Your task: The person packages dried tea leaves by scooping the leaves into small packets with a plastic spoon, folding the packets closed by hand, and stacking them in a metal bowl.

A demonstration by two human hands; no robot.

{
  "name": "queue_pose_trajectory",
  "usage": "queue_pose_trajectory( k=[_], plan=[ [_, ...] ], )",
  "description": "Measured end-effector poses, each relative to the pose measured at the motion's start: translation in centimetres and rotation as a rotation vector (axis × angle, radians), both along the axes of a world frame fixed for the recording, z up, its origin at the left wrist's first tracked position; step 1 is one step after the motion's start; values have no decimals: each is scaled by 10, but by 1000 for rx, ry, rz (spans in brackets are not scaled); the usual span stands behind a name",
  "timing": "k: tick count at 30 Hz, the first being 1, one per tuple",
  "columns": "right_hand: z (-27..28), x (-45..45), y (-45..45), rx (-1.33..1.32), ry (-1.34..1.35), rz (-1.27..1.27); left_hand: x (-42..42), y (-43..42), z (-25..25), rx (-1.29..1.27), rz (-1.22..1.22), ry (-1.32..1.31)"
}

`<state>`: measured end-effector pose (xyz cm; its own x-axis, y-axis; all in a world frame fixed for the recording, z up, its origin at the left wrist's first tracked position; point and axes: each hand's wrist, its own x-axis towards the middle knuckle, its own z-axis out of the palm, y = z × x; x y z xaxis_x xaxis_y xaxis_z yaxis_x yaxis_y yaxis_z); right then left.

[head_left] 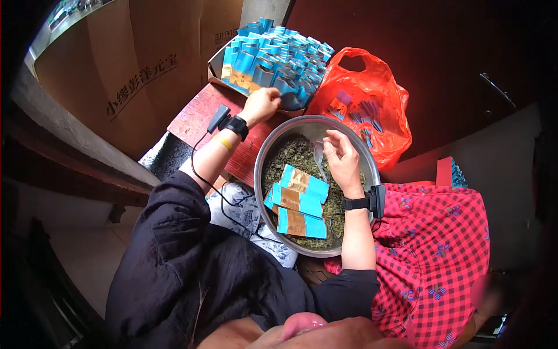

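My left hand (263,106) is at the near edge of a box (216,68) packed with upright blue and gold sachets (273,55). Its fingers are curled together, and what they hold, if anything, is hidden. Over the right side of a metal basin (260,152), my right hand (344,161) has loosely bent fingers, with nothing visible in them. Just left of it a clear spoon (319,156) rests on dried green leaves (290,152) in the basin. Several flat blue and gold sachets (299,201) lie overlapping on the leaves.
Right of the box sits a red plastic bag (363,72) with small packets inside. Box and basin are by a red wooden surface (200,119). A large cardboard carton (139,70) stands at left. Red checked cloth (436,250) spreads at right. Cables run from the wrist devices.
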<state>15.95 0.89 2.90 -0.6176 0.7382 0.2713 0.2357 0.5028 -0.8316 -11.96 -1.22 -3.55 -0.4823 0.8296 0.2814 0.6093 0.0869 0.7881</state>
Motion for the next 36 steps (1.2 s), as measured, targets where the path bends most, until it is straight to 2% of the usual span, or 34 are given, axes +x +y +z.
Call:
queue_pose_trajectory(
  k=[4,6,7,8,9,10,12,14,16,17,18,20,22,23,24,26,28,31,32,33,34,36],
  plan=[
    [8,2,-7,-1,-96,16,2,-8,2,-92,21,243],
    [7,8,-4,-21,-371,198,1,-9,2,-126,17,291],
    [5,10,-4,-49,-485,270,0,-12,4,-31,37,255],
    [1,13,0,-192,-529,398,0,-14,5,64,54,219],
    [7,13,-5,-171,-595,405,0,-15,11,151,93,288],
    [14,12,-10,-152,-661,412,5,-21,26,293,99,253],
    [18,9,-12,-141,-700,419,23,-36,54,401,41,211],
    [23,6,-13,-60,-859,434,47,-50,71,399,-194,22],
    [15,6,-10,-9,-887,453,73,-66,91,223,-515,126],
    [10,7,-6,-28,-850,489,85,-73,98,72,-636,194],
    [4,9,-2,-45,-813,524,93,-75,88,84,-767,235],
    [-10,14,7,-76,-750,470,109,-79,89,-194,-983,318],
    [-9,15,9,-247,-436,389,123,-89,67,-16,-801,607],
    [-5,15,12,-358,-457,399,124,-89,62,-131,-819,580],
    [-11,17,14,-395,-257,432,122,-90,62,-115,-791,605],
    [-17,20,22,-526,-137,428,119,-89,65,-192,-789,493],
    [0,19,18,-581,-193,322,113,-89,66,-127,-806,403],
    [1,25,23,-418,-130,258,104,-87,58,-138,-824,321],
    [5,28,23,-364,-87,240,102,-86,53,-111,-818,221],
    [8,29,26,-453,-13,249,102,-87,55,-85,-811,120],
    [15,35,29,-604,57,279,101,-87,64,-168,-834,-23],
    [23,36,26,-735,188,263,101,-87,63,-58,-770,-125]
  ],
)
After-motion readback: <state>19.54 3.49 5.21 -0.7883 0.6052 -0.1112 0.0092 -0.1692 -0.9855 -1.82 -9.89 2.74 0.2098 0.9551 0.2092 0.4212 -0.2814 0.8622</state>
